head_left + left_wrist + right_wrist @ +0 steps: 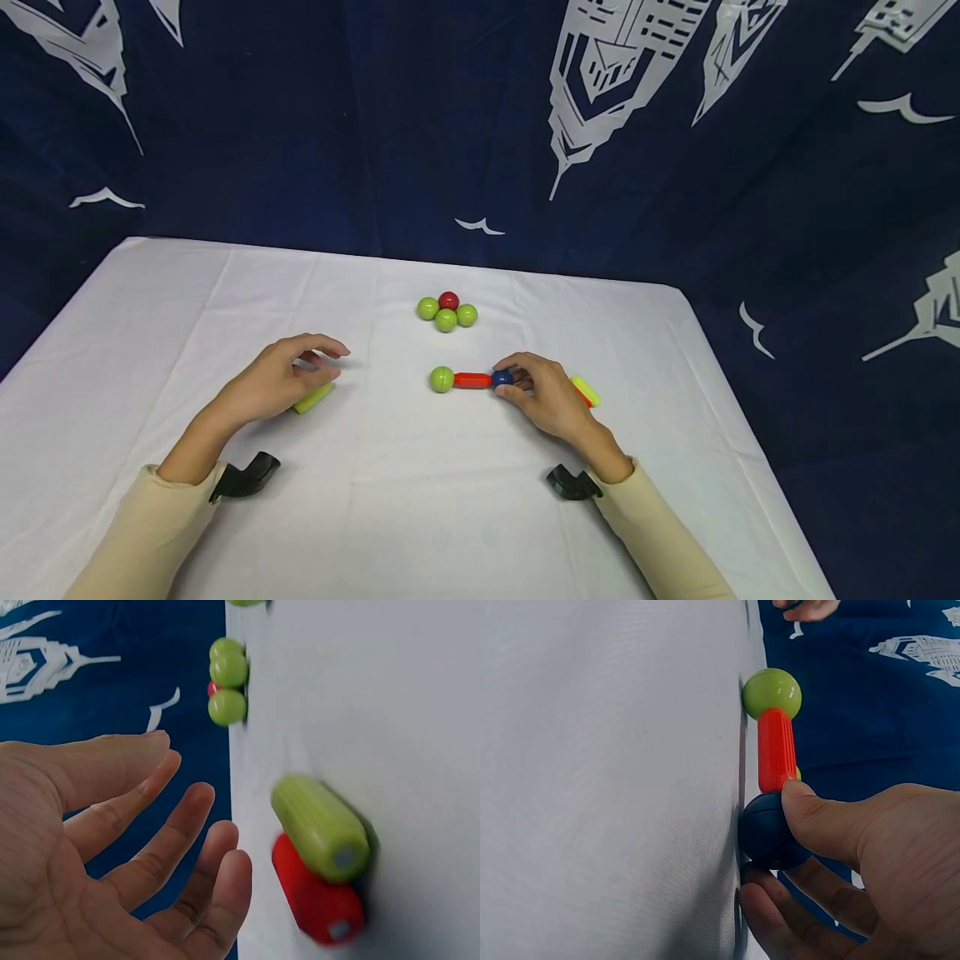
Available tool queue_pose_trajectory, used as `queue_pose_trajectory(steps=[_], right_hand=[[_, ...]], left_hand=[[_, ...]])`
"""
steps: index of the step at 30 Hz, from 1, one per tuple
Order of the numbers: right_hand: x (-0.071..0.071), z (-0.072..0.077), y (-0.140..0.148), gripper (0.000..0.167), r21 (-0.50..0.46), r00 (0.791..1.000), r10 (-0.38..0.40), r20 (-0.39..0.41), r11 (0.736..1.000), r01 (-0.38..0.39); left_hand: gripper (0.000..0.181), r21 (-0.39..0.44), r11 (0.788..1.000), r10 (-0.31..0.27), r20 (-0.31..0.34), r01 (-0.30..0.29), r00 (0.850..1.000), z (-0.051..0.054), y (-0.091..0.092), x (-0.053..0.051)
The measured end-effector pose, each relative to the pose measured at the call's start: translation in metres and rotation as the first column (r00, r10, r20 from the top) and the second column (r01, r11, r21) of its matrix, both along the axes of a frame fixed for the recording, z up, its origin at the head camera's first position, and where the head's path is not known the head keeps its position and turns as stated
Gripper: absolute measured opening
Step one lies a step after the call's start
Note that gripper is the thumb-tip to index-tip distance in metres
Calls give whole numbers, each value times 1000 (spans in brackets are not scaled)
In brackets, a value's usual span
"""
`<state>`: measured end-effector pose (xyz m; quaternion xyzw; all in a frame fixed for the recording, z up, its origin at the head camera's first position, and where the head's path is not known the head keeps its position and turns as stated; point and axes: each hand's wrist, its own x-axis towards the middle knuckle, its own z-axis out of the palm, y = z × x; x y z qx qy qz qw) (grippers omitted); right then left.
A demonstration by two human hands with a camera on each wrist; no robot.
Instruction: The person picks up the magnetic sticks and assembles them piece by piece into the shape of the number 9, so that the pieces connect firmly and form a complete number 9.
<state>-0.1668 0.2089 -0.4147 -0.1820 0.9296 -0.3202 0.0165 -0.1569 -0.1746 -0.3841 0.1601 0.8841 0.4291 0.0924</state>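
Note:
My right hand (pixel 546 398) pinches a dark blue ball (pixel 769 832) between thumb and fingers, low at the white tabletop. That ball sits at one end of a short red rod (pixel 472 381), and a lime green ball (pixel 442 379) is at the rod's other end, all in one line. Over on the left, my left hand (pixel 281 379) hovers with relaxed fingers and holds nothing. Near it lie a yellow-green rod (pixel 319 825) and a red rod (pixel 315 896) side by side, each showing a grey end face; the head view mostly hides them behind the hand.
Farther back on the white cloth (pixel 390 467), a red ball (pixel 448 301) sits among several green balls (pixel 446 321). Partly behind my right wrist lie a yellow rod (pixel 586 390) and something red. A dark blue printed curtain (pixel 450 125) hangs beyond the table.

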Motion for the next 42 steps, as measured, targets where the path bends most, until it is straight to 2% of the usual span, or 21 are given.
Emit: queue_pose_trajectory(steps=[6, 12, 21, 42], right_hand=[[0, 0, -1, 26, -17, 1000, 12, 6, 1000, -12], [0, 0, -1, 26, -24, 1000, 6, 4, 1000, -5], [0, -1, -1, 27, -23, 1000, 2, 10, 1000, -2], [1, 0, -1, 27, -15, 1000, -3, 15, 1000, 4]], left_hand=[[23, -43, 998, 41, 29, -40, 999, -4, -21, 3], [27, -46, 999, 31, 57, -29, 998, -8, -32, 2], [29, -55, 998, 8, 56, -5, 998, -20, -35, -2], [23, -96, 995, 28, 17, -26, 999, -24, -34, -2]])
